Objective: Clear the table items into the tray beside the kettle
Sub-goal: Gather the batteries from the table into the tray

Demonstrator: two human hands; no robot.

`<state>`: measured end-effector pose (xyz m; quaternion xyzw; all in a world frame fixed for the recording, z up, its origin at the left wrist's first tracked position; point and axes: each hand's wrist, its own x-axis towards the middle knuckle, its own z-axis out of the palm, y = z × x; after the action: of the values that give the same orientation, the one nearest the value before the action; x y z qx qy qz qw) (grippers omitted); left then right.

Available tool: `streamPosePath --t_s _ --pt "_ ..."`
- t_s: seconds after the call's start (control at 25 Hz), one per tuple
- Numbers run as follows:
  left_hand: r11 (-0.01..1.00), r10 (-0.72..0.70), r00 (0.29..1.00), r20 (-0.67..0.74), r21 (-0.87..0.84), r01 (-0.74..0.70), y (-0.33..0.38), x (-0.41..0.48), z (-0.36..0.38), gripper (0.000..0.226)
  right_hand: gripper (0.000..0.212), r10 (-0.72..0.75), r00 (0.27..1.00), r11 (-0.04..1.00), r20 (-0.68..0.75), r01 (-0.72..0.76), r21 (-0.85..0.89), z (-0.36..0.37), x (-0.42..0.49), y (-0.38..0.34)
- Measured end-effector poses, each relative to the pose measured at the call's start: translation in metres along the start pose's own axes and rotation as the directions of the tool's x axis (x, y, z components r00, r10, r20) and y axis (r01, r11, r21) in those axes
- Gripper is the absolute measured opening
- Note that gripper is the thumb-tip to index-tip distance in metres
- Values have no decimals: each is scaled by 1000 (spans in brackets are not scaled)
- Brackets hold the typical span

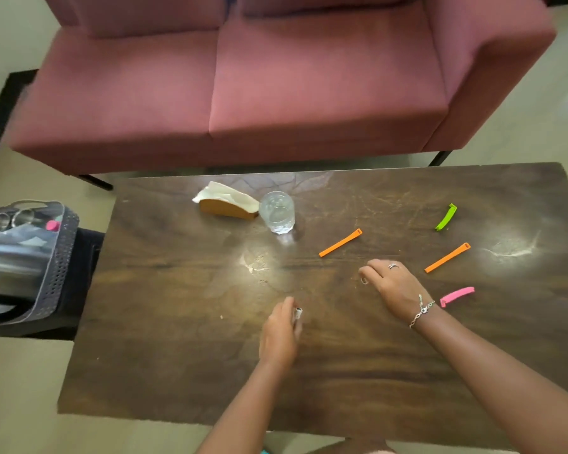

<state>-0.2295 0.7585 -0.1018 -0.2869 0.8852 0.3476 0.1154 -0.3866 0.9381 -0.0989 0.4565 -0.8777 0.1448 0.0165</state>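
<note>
- Pink fabric sofa (pixel 309 93), two seats, on thin black legs (pixel 438 157), stands beyond the table.
- Dark wooden table (pixel 177 339): rectangular, top scuffed, bright patches of reflected light.
- Floor (pixel 20 371): pale, smooth.
- Low black stand (pixel 79 257) at the table's left end.
- Dark strip (pixel 0 106) far left, possibly a mat; blurred.

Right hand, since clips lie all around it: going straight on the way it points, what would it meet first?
Probably the left orange clip, just ahead of the right hand; the hand's height is unclear.
</note>
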Motion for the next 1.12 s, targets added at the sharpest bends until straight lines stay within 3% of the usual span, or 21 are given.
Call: streamPosePath --t_s 0.16,0.48,0.8,1.12 --pt "993 14 996 -91 -118 -25 -55 -38 -50 15 39 -13 1000 999 4 13 32 -1 1 -100" --pt "994 5 958 -287 -102 -36 -206 -124 -173 23 38 -148 983 984 -105 157 83 30 51 -308" --pt "984 -174 867 -468 -116 135 -330 -203 -269 18 35 -405 897 899 -177 426 104 52 121 -470" --pt "943 -331 759 -561 -164 290 -430 -229 -330 19 43 -526 847 836 -72 531 142 109 195 -571"
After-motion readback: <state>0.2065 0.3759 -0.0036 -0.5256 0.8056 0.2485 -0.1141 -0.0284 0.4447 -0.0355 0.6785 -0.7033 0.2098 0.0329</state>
